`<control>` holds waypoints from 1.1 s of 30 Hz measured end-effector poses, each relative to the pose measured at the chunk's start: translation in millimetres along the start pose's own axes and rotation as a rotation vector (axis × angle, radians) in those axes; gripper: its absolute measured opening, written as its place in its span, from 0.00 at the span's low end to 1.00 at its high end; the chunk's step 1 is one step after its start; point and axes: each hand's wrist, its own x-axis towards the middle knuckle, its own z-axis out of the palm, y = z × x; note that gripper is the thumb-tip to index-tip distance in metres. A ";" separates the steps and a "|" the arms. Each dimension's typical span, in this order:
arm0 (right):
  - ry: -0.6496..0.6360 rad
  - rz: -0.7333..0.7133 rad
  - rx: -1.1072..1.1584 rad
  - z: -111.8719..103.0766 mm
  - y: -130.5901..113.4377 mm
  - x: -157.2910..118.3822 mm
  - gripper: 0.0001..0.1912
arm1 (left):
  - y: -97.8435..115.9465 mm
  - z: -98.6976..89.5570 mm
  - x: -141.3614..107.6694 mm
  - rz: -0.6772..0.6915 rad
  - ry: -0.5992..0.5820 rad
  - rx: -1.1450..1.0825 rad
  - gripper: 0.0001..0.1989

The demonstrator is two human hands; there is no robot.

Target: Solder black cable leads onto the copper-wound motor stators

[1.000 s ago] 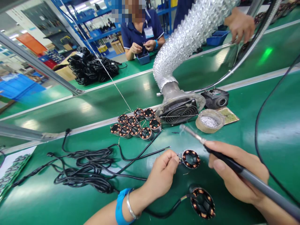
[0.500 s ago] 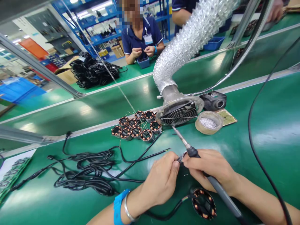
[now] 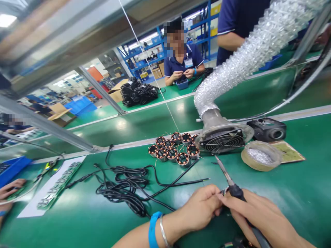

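Observation:
My right hand (image 3: 266, 212) is closed around the handle of a soldering iron (image 3: 236, 192), whose metal tip points away from me toward the fan. My left hand (image 3: 203, 208), with a blue wristband and a silver bangle, pinches something small and dark that I cannot make out. The fingertips of both hands meet there, and the right thumb and finger seem to touch the same small piece. Below them, a copper-wound stator (image 3: 241, 242) with coloured wires shows only partly at the bottom edge. Black cables (image 3: 124, 186) lie coiled left of my hands.
Several stators (image 3: 172, 154) stand grouped beside a fume extractor fan (image 3: 223, 141) with a silver duct (image 3: 232, 62). A round tub (image 3: 261, 156) of silvery material sits to its right, near a black holder (image 3: 269, 130). Circuit boards (image 3: 59, 186) and another person's hand (image 3: 11, 189) are at left.
My view has swung left, so the bench things appear farther right and lower. Another person's hand has come into view at left. Both my hands keep their grips; the nearest stator is mostly cut off.

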 end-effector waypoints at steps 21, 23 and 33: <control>0.102 0.148 0.045 -3.0 0.3 19.9 0.12 | -8.1 4.1 7.5 0.019 0.187 -0.017 0.17; 0.103 0.153 0.045 -9.2 -3.2 21.9 0.13 | -10.7 3.9 7.8 0.027 0.195 0.006 0.17; 0.132 0.193 0.022 -52.5 -30.4 27.9 0.20 | -14.7 11.2 2.5 0.057 0.188 -0.009 0.17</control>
